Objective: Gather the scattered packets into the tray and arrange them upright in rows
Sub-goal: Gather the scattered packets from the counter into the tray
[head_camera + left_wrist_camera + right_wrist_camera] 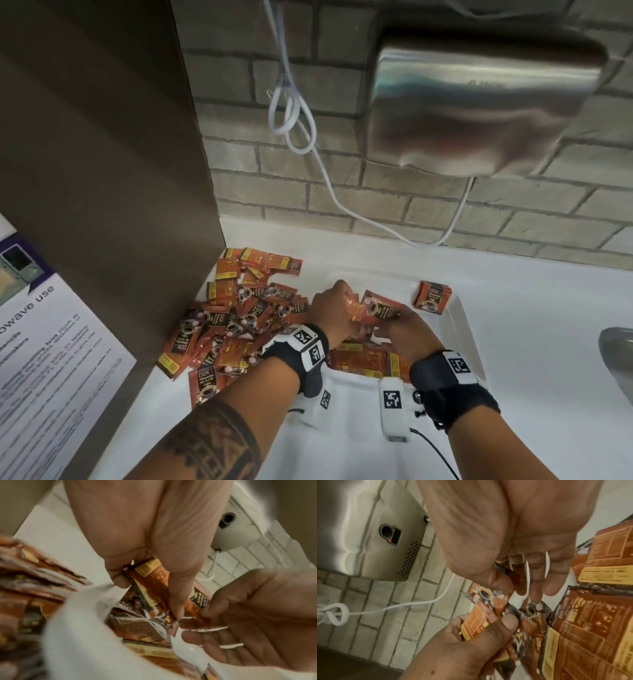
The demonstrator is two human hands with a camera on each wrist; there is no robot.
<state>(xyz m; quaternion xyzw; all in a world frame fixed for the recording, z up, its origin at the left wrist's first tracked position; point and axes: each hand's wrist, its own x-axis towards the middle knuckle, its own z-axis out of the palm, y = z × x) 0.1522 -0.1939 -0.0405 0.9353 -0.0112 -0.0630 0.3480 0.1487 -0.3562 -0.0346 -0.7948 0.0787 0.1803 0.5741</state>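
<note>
Both hands meet over the white tray (pixel 460 318): the left hand (pixel 330 308) pinches several packets (pixel 154 582) edge-on, the right hand (pixel 404 334) grips one packet (pixel 382 310) (probably to square a bundle). Many packets (pixel 233 325) lie scattered on the surface (pixel 548 342).

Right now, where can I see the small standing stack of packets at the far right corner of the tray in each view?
Head view: the standing stack is right of centre, at the far right corner of the white tray, beyond the right hand.
Left wrist view: not in it.
Right wrist view: not in it.
Shared landmark: the metal hand dryer on the brick wall shows in all three.
</note>
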